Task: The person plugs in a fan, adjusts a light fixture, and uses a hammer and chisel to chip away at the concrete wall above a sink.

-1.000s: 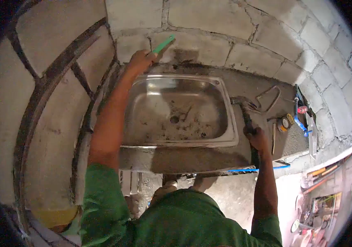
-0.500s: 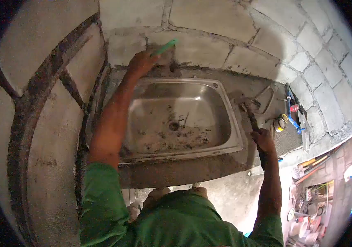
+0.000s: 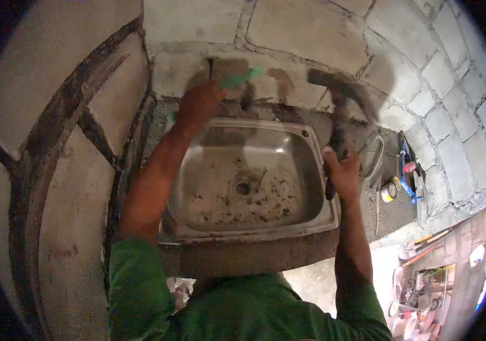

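Note:
My left hand point(image 3: 198, 106), slightly blurred, is closed around a green chisel-like bar point(image 3: 243, 77) at the base of the block wall point(image 3: 294, 28). The bar slants up to the right, and its far end overlaps a dark patch on the wall. In my right hand point(image 3: 343, 169) is a hammer point(image 3: 338, 133), gripped by its dark handle and raised beside the sink's right rim. The hammer head is smeared by motion and points toward the wall. Between my arms lies a steel sink point(image 3: 243, 165), with dark crumbs scattered around its drain.
Rough mortar point(image 3: 248, 256) surrounds the sink. On the right of the counter are a hacksaw frame point(image 3: 376, 156), a small can point(image 3: 389, 192) and a blue-handled tool point(image 3: 406, 170) near the wall. A block wall point(image 3: 72, 170) with dark joints stands close on the left.
My right hand has lifted the hammer from the counter and swung it up and left toward the wall. My left hand, with the green bar, has shifted slightly right and down.

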Tool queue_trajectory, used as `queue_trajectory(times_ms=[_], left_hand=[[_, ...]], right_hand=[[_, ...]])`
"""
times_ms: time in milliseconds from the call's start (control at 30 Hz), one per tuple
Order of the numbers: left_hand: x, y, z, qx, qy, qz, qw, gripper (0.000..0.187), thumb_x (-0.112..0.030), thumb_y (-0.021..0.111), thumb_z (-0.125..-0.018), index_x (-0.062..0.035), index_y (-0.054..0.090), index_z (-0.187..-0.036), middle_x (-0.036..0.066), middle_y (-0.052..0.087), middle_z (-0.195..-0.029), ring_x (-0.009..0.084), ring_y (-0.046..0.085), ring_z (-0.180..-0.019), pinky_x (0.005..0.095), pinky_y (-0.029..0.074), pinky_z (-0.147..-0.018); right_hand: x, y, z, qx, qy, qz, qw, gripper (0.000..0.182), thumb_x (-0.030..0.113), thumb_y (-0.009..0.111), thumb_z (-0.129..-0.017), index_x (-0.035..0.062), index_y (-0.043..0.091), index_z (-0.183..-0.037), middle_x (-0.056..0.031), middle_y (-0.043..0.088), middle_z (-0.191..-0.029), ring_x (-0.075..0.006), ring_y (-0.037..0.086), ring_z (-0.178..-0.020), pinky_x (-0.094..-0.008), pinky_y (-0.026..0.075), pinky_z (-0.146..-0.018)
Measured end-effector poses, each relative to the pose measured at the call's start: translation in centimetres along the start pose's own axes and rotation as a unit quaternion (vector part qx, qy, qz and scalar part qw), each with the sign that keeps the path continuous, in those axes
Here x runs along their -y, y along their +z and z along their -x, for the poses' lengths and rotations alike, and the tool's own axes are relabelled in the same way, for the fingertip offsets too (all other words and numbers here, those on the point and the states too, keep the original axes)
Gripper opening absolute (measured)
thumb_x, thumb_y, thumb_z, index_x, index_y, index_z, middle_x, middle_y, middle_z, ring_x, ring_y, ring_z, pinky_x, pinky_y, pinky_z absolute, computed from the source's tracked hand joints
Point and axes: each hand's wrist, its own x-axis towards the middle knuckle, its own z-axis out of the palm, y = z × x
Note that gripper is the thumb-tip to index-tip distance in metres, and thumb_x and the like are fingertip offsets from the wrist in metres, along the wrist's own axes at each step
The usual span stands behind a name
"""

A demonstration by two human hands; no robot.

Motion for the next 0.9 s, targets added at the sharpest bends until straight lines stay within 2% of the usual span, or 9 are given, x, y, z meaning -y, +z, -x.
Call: queue_trajectory(times_ms=[133, 233, 333, 433, 533, 633, 700, 833, 900], left_hand=[[-1.0, -1.2, 1.4, -0.063, 0.044, -0.023, 0.997, 0.04, -0.044, 0.058, -0.09, -0.0055, 0.067, -0.086, 0.018, 0.067, -0.082, 0.0379, 0.066, -0.073, 0.0493, 0.052, -0.061], [-1.7, -1.6, 1.7, -0.067, 0.029, -0.045, 0.996, 0.038, -0.043, 0.058, -0.09, -0.0067, 0.067, -0.082, 0.017, 0.067, -0.08, 0.0361, 0.067, -0.072, 0.0484, 0.052, -0.06], [-2.6, -2.3, 2.0, -0.028, -0.012, -0.059, 0.998, 0.036, -0.042, 0.058, -0.091, -0.007, 0.066, -0.085, 0.016, 0.068, -0.08, 0.0349, 0.068, -0.072, 0.0473, 0.053, -0.06], [-1.6, -1.1, 1.3, -0.036, -0.004, -0.043, 0.998, 0.034, -0.04, 0.057, -0.092, -0.006, 0.065, -0.093, 0.015, 0.068, -0.079, 0.0342, 0.068, -0.071, 0.0471, 0.053, -0.059], [-1.0, -0.2, 1.6, -0.047, 0.0, -0.037, 0.998, 0.032, -0.037, 0.057, -0.091, -0.0065, 0.064, -0.099, 0.015, 0.068, -0.079, 0.0353, 0.068, -0.071, 0.0494, 0.053, -0.06], [-1.0, 0.0, 2.0, -0.06, 0.024, -0.078, 0.995, 0.032, -0.036, 0.056, -0.093, -0.0065, 0.064, -0.101, 0.016, 0.068, -0.08, 0.037, 0.067, -0.072, 0.0512, 0.053, -0.064], [-1.4, 0.1, 1.6, -0.065, 0.034, -0.043, 0.996, 0.032, -0.036, 0.055, -0.093, -0.0061, 0.063, -0.104, 0.017, 0.067, -0.082, 0.0383, 0.067, -0.075, 0.0517, 0.053, -0.067], [-1.8, -0.3, 1.2, 0.029, -0.03, -0.015, 0.999, 0.036, -0.036, 0.054, -0.094, -0.0042, 0.062, -0.108, 0.02, 0.067, -0.089, 0.0391, 0.066, -0.083, 0.0511, 0.052, -0.074], [-2.3, -0.6, 1.1, 0.031, -0.04, -0.007, 0.999, 0.036, -0.036, 0.055, -0.094, -0.004, 0.062, -0.108, 0.021, 0.067, -0.09, 0.0392, 0.066, -0.084, 0.0515, 0.052, -0.074]], right_hand=[[-2.2, 3.2, -3.5, 0.06, -0.046, 0.05, 0.996, 0.032, 0.034, 0.057, -0.096, 0.0034, 0.056, -0.09, -0.0009, 0.051, -0.065, -0.0127, 0.049, -0.056, -0.0324, 0.041, -0.05], [-2.0, 6.2, -5.8, -0.002, -0.175, 0.154, 0.972, 0.04, 0.039, 0.053, -0.097, 0.0012, 0.056, -0.084, -0.0093, 0.052, -0.06, -0.0222, 0.053, -0.055, -0.0383, 0.042, -0.052], [-2.2, 8.2, -8.7, 0.046, -0.138, 0.27, 0.952, 0.043, 0.04, 0.052, -0.096, -0.0004, 0.058, -0.083, -0.0195, 0.054, -0.061, -0.0308, 0.056, -0.057, -0.0415, 0.043, -0.055], [-2.6, 8.7, -10.7, 0.077, -0.082, 0.263, 0.958, 0.042, 0.04, 0.052, -0.095, -0.001, 0.06, -0.087, -0.0263, 0.057, -0.07, -0.0404, 0.058, -0.064, -0.0444, 0.046, -0.061], [-2.8, 7.9, -9.4, 0.062, -0.076, 0.24, 0.966, 0.059, 0.054, 0.049, -0.095, 0.0, 0.061, -0.115, -0.0292, 0.066, -0.095, -0.0461, 0.064, -0.088, -0.0492, 0.052, -0.077], [-2.6, 7.9, -9.1, -0.008, -0.328, 0.08, 0.941, 0.061, 0.056, 0.048, -0.094, -0.001, 0.061, -0.112, -0.0289, 0.066, -0.088, -0.0464, 0.065, -0.083, -0.0494, 0.052, -0.073], [-4.7, 8.3, -11.4, 0.098, -0.117, 0.371, 0.916, 0.06, 0.055, 0.046, -0.095, -0.0015, 0.061, -0.11, -0.0284, 0.066, -0.085, -0.0454, 0.065, -0.082, -0.0492, 0.053, -0.073], [-3.0, 7.7, -12.0, 0.085, 0.002, 0.27, 0.959, 0.031, 0.029, 0.053, -0.094, -0.0001, 0.061, -0.092, -0.0135, 0.061, -0.068, -0.0292, 0.065, -0.069, -0.04, 0.051, -0.069], [-1.4, 5.9, -10.3, 0.056, -0.1, 0.217, 0.969, 0.061, 0.055, 0.042, -0.096, -0.0007, 0.06, -0.114, -0.0247, 0.065, -0.078, -0.0434, 0.066, -0.08, -0.0497, 0.053, -0.075]])
